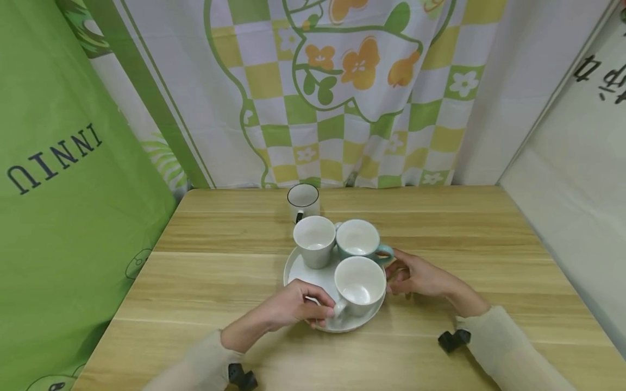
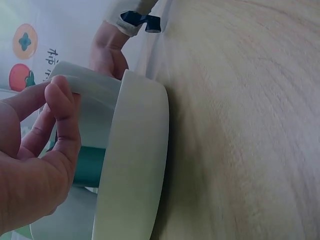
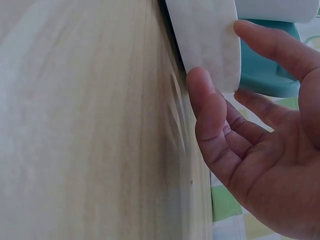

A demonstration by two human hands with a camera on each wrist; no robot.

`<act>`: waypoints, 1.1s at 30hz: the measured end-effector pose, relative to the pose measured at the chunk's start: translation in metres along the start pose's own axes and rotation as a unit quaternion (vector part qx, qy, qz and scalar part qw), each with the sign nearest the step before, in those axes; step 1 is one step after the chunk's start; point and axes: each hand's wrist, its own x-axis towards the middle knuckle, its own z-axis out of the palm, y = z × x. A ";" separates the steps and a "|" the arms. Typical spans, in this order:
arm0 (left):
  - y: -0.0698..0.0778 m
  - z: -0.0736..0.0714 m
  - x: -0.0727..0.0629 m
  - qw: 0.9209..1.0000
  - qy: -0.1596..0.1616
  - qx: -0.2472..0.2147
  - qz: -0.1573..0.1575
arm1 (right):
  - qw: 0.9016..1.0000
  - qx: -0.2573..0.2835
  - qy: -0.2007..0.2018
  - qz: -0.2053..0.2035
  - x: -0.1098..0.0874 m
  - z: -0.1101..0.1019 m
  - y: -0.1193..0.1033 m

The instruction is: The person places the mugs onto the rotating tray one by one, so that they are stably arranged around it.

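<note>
A round, high-rimmed white plate (image 1: pixel 304 271) bears three mugs. My left hand (image 1: pixel 293 308) pinches the handle of the front white mug (image 1: pixel 362 290) between thumb and fingertips. Behind it stands a teal mug (image 1: pixel 358 239) with a white inside, its handle toward the right. A narrower pale mug (image 1: pixel 314 243) stands at the back left of the plate. My right hand (image 1: pixel 415 276) is at the plate's right side. In the right wrist view its thumb (image 3: pixel 250 34) lies on the plate's upper rim and a fingertip meets the lower edge.
Just behind the plate, a white mug with a dark rim (image 1: pixel 304 202) stands on the wooden table (image 1: pixel 220 271). A patterned curtain (image 1: pixel 337 108) hangs at the table's back edge, with a green cloth (image 1: pixel 73 217) along the left and a white one on the right.
</note>
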 end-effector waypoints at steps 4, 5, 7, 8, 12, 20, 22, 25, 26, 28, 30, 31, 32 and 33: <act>0.000 0.006 0.001 1.000 -0.007 -0.007 0.002 | 1.000 -0.003 0.001 0.004 0.000 0.000 -0.001; 0.000 0.007 0.001 1.000 -0.009 -0.008 0.001 | 1.000 -0.003 0.001 0.005 0.000 0.000 -0.001; 0.000 0.010 0.002 1.000 -0.010 -0.011 -0.002 | 1.000 0.000 0.001 0.005 0.000 0.000 -0.001; 0.000 0.011 0.003 1.000 -0.010 -0.012 -0.003 | 1.000 0.001 0.000 0.005 0.000 0.000 -0.001; 0.000 0.017 0.004 1.000 -0.010 -0.015 -0.005 | 1.000 0.006 -0.005 -0.005 0.000 0.000 0.000; -0.002 0.020 0.007 1.000 -0.020 -0.019 0.006 | 1.000 0.006 -0.009 -0.019 0.001 0.000 0.002; -0.003 0.019 0.007 1.000 -0.023 -0.017 0.010 | 1.000 0.006 -0.008 -0.017 0.001 0.001 0.002; -0.004 0.017 0.007 1.000 -0.026 -0.005 0.017 | 1.000 0.006 -0.008 -0.013 0.000 0.001 0.002; -0.004 0.016 0.006 0.999 -0.026 0.001 0.020 | 1.000 0.006 -0.008 -0.011 0.000 0.001 0.002; -0.004 0.014 0.006 0.999 -0.026 0.016 0.026 | 1.000 0.005 -0.007 -0.009 0.000 0.001 0.001; -0.003 0.012 0.005 0.999 -0.027 0.026 0.030 | 1.000 0.004 -0.006 -0.008 0.000 0.001 0.001; -0.002 0.011 0.004 0.999 -0.028 0.030 0.032 | 1.000 0.003 -0.006 -0.008 0.000 0.001 0.001; -0.002 0.009 0.004 0.998 -0.028 0.034 0.036 | 1.000 0.001 -0.005 -0.007 0.000 0.001 0.001; -0.002 0.008 0.004 0.998 -0.028 0.038 0.040 | 1.000 0.000 -0.004 -0.006 0.000 0.001 0.002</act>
